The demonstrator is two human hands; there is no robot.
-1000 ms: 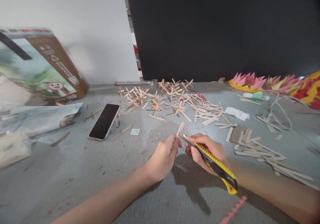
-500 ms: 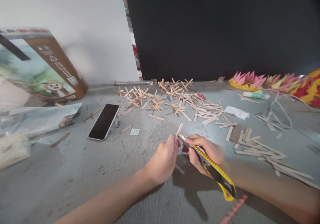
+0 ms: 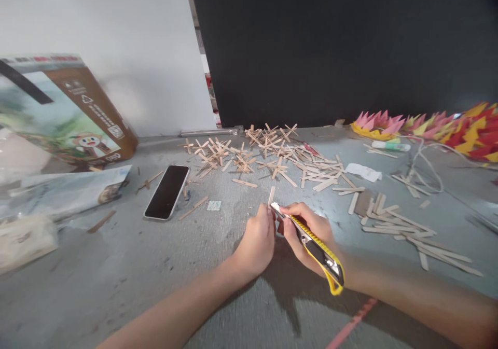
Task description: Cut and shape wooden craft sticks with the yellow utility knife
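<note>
While my left hand (image 3: 257, 241) grips a wooden stick (image 3: 271, 195), its far end exposed beyond the fist, my right hand (image 3: 316, 227) is closed around a yellow-and-black knife (image 3: 315, 248). The knife's tip is at the stick; whether it touches, I cannot tell. Both are held over the middle of the table (image 3: 116, 261). A phone (image 3: 167, 192) lies left, crossed sticks (image 3: 244, 163) far, loose sticks (image 3: 383, 230) right.

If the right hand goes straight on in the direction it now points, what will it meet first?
Most likely the left hand, which holds a stick; the cutter in the right hand seems to reach that stick, though depth is unclear.
</note>
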